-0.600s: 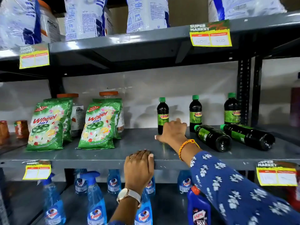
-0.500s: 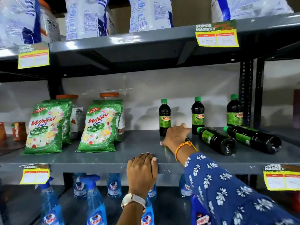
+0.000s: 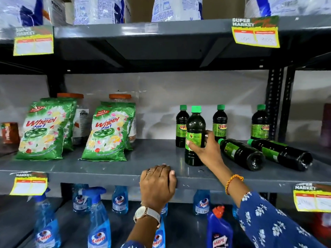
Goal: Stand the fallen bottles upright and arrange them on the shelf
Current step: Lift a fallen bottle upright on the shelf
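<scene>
Dark green liquid fills the held bottle [image 3: 195, 136], upright at centre right of the frame, its base on the grey shelf [image 3: 111, 169] in front of the back row. The right hand [image 3: 206, 151] has its fingers [image 3: 190, 144] clamped round the label; the left hand [image 3: 157, 187] rests curled over the shelf's front edge, holding nothing. The step in hand looks like placing this bottle. Next, two fallen bottles [image 3: 241, 153] lying at right need lifting by the body and standing in line.

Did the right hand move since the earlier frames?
Yes. The right hand rose off the middle shelf deck and now grips a standing green-capped bottle in front of the back row.
</scene>
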Demonstrator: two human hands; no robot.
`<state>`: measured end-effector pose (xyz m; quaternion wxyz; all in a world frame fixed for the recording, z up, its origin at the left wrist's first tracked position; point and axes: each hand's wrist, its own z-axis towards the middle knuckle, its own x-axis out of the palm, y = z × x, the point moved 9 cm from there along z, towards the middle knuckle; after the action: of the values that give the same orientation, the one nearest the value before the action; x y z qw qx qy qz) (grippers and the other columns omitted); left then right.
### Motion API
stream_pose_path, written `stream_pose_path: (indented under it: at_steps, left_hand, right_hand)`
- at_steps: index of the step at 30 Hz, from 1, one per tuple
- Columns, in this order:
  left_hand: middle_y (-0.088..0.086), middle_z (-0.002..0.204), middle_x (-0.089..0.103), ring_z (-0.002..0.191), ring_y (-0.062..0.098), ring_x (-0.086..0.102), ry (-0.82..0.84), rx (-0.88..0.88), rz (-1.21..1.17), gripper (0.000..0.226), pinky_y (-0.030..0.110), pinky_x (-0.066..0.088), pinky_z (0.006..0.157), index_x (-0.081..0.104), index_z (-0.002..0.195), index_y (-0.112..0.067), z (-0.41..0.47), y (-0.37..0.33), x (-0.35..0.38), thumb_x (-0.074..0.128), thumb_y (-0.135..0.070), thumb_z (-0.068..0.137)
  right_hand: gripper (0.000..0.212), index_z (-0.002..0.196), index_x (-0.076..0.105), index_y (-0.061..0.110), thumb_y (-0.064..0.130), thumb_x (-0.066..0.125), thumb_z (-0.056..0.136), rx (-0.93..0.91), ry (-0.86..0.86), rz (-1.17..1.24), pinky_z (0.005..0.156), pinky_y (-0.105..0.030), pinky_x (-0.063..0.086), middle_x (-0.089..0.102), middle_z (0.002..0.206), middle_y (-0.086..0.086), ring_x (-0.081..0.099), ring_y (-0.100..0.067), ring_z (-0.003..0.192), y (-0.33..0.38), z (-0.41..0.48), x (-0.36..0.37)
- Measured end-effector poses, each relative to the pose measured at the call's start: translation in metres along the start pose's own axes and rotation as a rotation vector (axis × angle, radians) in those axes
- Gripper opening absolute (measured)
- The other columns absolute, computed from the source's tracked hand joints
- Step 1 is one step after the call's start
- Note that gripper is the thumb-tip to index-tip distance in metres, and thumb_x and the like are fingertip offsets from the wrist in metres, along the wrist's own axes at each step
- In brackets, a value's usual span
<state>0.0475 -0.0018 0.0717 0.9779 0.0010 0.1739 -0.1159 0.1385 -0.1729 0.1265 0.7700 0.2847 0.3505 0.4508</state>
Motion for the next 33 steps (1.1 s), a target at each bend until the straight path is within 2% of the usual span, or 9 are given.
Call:
stream_pose_path:
  at_steps: [3, 7, 11, 15, 18, 20, 25, 30, 33]
  left_hand:
    - [0.000, 0.080, 0.072, 0.069, 0.020, 0.065, 0.004, 0.006, -0.004, 0.034, 0.033, 0.038, 0.068, 0.072, 0.079, -0.016, 0.000, -0.001, 0.000, 0.042, -0.029, 0.086]
    - [0.001, 0.082, 0.072, 0.071, 0.020, 0.066, 0.013, -0.006, 0.000, 0.035, 0.032, 0.039, 0.068, 0.072, 0.080, -0.015, 0.000, 0.000, 0.001, 0.041, -0.030, 0.087]
    - [0.001, 0.083, 0.072, 0.072, 0.020, 0.066, 0.007, -0.014, -0.015, 0.035, 0.032, 0.039, 0.070, 0.073, 0.081, -0.015, -0.001, 0.001, 0.000, 0.041, -0.030, 0.087]
    - [0.002, 0.083, 0.072, 0.072, 0.021, 0.066, -0.011, -0.018, -0.023, 0.035, 0.033, 0.038, 0.071, 0.073, 0.082, -0.014, -0.002, 0.000, 0.000, 0.042, -0.029, 0.086]
    - [0.002, 0.082, 0.072, 0.071, 0.021, 0.066, -0.021, -0.020, -0.025, 0.034, 0.033, 0.037, 0.071, 0.073, 0.081, -0.013, -0.002, 0.001, 0.000, 0.042, -0.028, 0.086]
    - [0.002, 0.083, 0.072, 0.072, 0.021, 0.066, -0.023, -0.022, -0.028, 0.034, 0.033, 0.038, 0.072, 0.073, 0.082, -0.013, -0.003, 0.001, 0.001, 0.042, -0.028, 0.086]
    - [0.003, 0.083, 0.072, 0.074, 0.021, 0.067, -0.009, -0.030, -0.023, 0.037, 0.033, 0.039, 0.073, 0.074, 0.082, -0.013, -0.004, 0.002, 0.004, 0.041, -0.030, 0.087]
    - [0.003, 0.083, 0.072, 0.072, 0.021, 0.066, -0.022, -0.026, -0.027, 0.037, 0.033, 0.038, 0.073, 0.073, 0.082, -0.013, -0.003, 0.001, 0.001, 0.040, -0.029, 0.087]
    - [0.003, 0.083, 0.072, 0.072, 0.022, 0.066, -0.016, -0.027, -0.025, 0.036, 0.033, 0.037, 0.074, 0.073, 0.082, -0.013, -0.003, 0.001, 0.001, 0.041, -0.029, 0.087]
  right_hand:
    - [0.072, 0.124, 0.035, 0.021, 0.051, 0.071, 0.069, 0.032, 0.048, -0.017, 0.079, -0.031, 0.047, 0.060, 0.110, 0.000, 0.059, -0.019, 0.097, -0.007, 0.001, 0.005]
    - [0.095, 0.114, 0.028, 0.021, 0.068, 0.076, 0.046, 0.088, 0.059, -0.092, 0.084, -0.038, 0.046, 0.045, 0.120, -0.004, 0.051, -0.022, 0.105, -0.014, -0.001, 0.007]
    - [0.078, 0.103, 0.028, 0.018, 0.039, 0.086, 0.055, 0.092, 0.093, -0.108, 0.075, -0.033, 0.042, 0.045, 0.106, -0.002, 0.051, -0.022, 0.097, -0.015, 0.001, 0.010]
    - [0.055, 0.112, 0.035, 0.014, 0.013, 0.072, 0.072, 0.151, 0.200, 0.100, 0.073, -0.030, 0.042, 0.052, 0.093, 0.003, 0.056, -0.026, 0.105, -0.022, 0.001, 0.021]
    - [0.068, 0.112, 0.030, 0.019, 0.020, 0.080, 0.066, 0.166, 0.212, 0.161, 0.088, -0.036, 0.045, 0.050, 0.113, -0.005, 0.053, -0.025, 0.108, -0.024, 0.003, 0.024]
    - [0.077, 0.111, 0.027, 0.019, 0.025, 0.085, 0.061, 0.167, 0.198, 0.170, 0.092, -0.036, 0.045, 0.047, 0.116, -0.006, 0.053, -0.022, 0.106, -0.024, 0.004, 0.022]
    - [0.074, 0.108, 0.030, 0.018, 0.021, 0.086, 0.059, 0.144, 0.191, 0.098, 0.092, -0.037, 0.046, 0.055, 0.112, -0.005, 0.055, -0.022, 0.104, -0.024, 0.003, 0.021]
    - [0.068, 0.124, 0.040, 0.013, 0.022, 0.079, 0.070, 0.108, 0.265, 0.045, 0.085, -0.027, 0.040, 0.056, 0.109, 0.001, 0.052, -0.015, 0.102, -0.018, -0.001, 0.028]
    - [0.073, 0.122, 0.036, 0.011, 0.024, 0.082, 0.067, 0.140, 0.240, 0.088, 0.084, -0.028, 0.040, 0.053, 0.105, 0.002, 0.052, -0.016, 0.101, -0.019, -0.001, 0.026]
